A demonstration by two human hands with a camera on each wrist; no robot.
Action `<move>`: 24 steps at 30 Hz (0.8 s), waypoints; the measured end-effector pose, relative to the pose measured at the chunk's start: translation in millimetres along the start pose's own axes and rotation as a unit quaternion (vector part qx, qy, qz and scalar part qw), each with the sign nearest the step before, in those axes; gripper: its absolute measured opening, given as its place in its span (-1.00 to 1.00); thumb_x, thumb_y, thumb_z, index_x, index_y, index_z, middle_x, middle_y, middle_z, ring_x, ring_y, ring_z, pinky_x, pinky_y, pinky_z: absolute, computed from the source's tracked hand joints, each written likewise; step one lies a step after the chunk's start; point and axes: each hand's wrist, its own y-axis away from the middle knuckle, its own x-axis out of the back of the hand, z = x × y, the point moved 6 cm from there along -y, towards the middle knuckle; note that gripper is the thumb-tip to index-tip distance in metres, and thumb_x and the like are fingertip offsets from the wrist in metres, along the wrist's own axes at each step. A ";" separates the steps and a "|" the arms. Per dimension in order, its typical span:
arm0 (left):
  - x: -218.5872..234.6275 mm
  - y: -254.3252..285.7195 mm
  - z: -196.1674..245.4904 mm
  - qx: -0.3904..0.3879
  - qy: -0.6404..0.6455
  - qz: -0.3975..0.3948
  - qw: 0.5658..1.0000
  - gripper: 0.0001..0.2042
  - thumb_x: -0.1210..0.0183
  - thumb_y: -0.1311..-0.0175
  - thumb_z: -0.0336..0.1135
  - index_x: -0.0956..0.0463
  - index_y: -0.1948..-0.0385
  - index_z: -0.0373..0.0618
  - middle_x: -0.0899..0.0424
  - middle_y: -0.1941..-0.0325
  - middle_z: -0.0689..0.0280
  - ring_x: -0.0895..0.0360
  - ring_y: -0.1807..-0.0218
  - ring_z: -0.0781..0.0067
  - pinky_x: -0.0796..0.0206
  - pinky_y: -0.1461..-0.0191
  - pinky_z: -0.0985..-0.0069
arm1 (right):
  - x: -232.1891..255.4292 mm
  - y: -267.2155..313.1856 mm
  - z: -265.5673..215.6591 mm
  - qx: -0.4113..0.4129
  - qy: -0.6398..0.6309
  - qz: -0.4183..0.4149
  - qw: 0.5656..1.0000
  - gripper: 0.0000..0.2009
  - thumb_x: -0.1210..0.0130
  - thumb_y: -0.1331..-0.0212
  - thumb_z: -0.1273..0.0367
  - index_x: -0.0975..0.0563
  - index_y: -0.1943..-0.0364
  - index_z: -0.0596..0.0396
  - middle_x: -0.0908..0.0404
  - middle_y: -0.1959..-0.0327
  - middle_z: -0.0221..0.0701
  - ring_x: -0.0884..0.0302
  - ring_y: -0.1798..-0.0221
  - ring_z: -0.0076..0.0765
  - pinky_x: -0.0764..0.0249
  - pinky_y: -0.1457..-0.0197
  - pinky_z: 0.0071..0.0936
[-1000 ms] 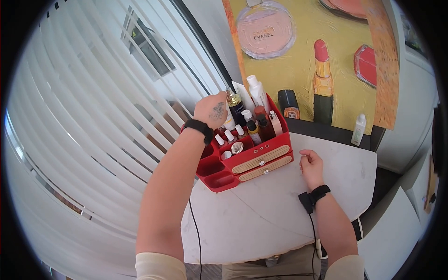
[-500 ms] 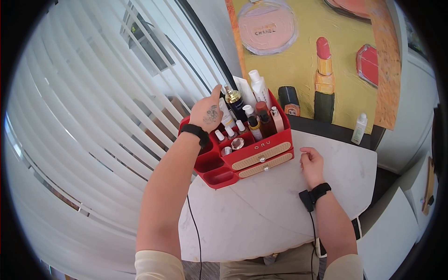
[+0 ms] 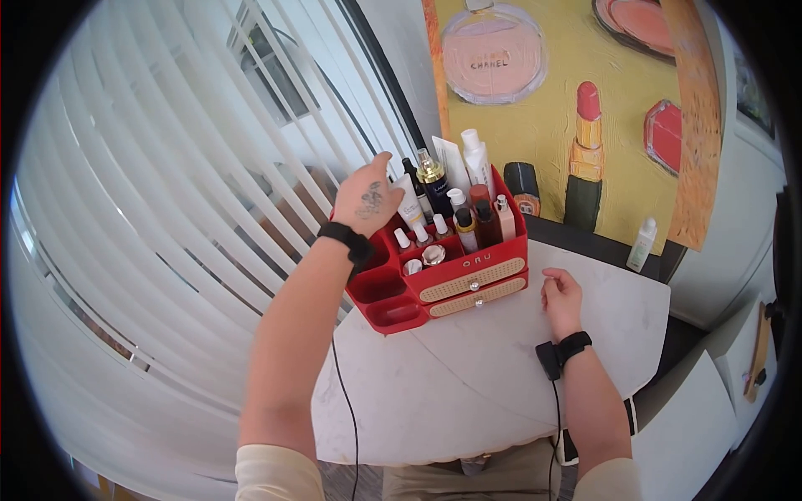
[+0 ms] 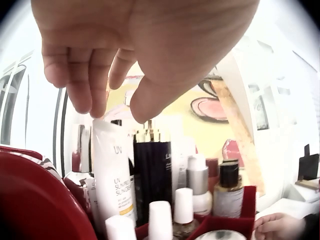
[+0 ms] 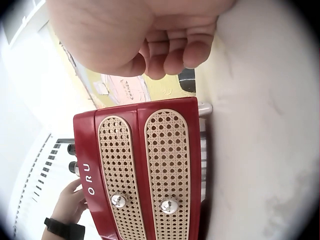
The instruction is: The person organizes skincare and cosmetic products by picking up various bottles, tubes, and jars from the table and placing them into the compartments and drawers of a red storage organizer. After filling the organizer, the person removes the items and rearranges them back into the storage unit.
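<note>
One tube [image 4: 111,170] is held upright at 11 o'clock in the box [image 3: 451,270]; it would probably be found light, soft and slick, best pinched by the top edge. By it, the left hand [image 3: 366,200] is loosely spread, nothing gripped. Three vials [image 3: 420,235] and two drawers [image 3: 443,290] are counted. At the box's 4 o'clock, the right hand [image 3: 564,301] is half-curled, nothing held.
</note>
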 end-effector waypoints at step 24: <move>-151.3 295.8 -125.3 0.430 0.754 0.120 0.482 -0.48 0.11 -0.47 -0.03 -0.20 -0.33 -0.15 -0.43 -0.25 0.17 -0.37 -0.25 0.30 -0.18 -0.26 0.27 | -4.2 1.1 -5.3 -0.005 0.038 -0.026 0.999 -0.80 0.04 -0.28 0.45 -0.55 0.10 0.16 -0.52 0.45 -0.49 -0.41 0.50 -0.63 -0.38 0.47 -0.63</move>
